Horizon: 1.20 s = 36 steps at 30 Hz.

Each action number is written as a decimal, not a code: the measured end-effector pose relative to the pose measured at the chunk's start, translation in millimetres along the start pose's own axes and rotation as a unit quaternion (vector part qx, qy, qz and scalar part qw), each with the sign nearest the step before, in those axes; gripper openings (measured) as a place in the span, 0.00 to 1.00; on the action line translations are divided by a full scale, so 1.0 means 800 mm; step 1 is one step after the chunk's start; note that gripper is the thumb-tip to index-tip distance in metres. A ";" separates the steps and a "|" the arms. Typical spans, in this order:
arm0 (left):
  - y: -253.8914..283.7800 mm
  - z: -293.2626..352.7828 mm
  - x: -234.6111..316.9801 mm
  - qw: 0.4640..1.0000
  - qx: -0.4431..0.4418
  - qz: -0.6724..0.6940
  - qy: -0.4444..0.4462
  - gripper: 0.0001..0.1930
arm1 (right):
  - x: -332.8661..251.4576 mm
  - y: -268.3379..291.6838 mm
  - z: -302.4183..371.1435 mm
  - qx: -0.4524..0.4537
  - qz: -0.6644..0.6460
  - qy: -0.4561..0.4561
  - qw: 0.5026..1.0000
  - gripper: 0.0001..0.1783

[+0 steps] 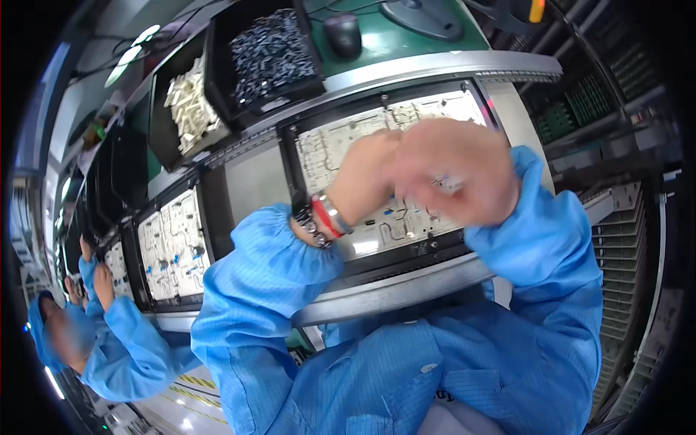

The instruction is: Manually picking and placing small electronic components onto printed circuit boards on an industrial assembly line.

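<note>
Both hands are together above a white circuit board [406,226] set in a black frame, and motion blurs them. My right hand [471,167] is curled, with small shiny parts [444,183] showing among its fingers; their exact kind is too blurred to tell. Against it, from the left, comes my left hand [368,174], its fingertips smeared and partly hidden behind the right. A metal-banded watch or bracelet and a red band circle my left wrist. The board carries dark traces and a few small mounted components.
Black bins of dark small components [272,58] and pale parts [192,105] stand beyond the rail [442,71]. A computer mouse [342,36] rests on the green surface. Another framed board [172,246] lies left, near a co-worker in blue [134,355]. Slotted racks [620,290] stand right.
</note>
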<state>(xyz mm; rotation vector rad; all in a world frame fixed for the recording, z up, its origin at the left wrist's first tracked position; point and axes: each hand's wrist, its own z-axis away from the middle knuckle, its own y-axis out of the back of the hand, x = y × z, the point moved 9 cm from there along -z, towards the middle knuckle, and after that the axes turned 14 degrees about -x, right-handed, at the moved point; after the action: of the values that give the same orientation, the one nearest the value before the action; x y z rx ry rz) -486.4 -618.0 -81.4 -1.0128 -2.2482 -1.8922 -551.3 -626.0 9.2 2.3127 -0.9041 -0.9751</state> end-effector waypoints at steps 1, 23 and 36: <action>-0.015 0.009 -0.014 0.998 0.032 -0.012 0.054 0.11 | 0.009 0.000 -0.023 -0.003 -0.001 -0.035 0.999 0.07; 0.226 0.248 -0.189 0.896 0.151 -0.207 0.364 0.09 | 0.208 -0.139 -0.190 -0.165 0.439 -0.145 0.871 0.06; 0.217 0.246 -0.264 0.924 -0.011 -0.147 0.354 0.05 | 0.121 -0.003 -0.101 -0.034 0.154 -0.101 0.982 0.06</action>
<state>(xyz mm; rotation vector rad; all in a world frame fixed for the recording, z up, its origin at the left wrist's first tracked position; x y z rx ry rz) -161.7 -529.5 -70.1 0.0569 -1.9883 -1.9466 -438.2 -681.0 16.7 1.9641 -1.2463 -1.0968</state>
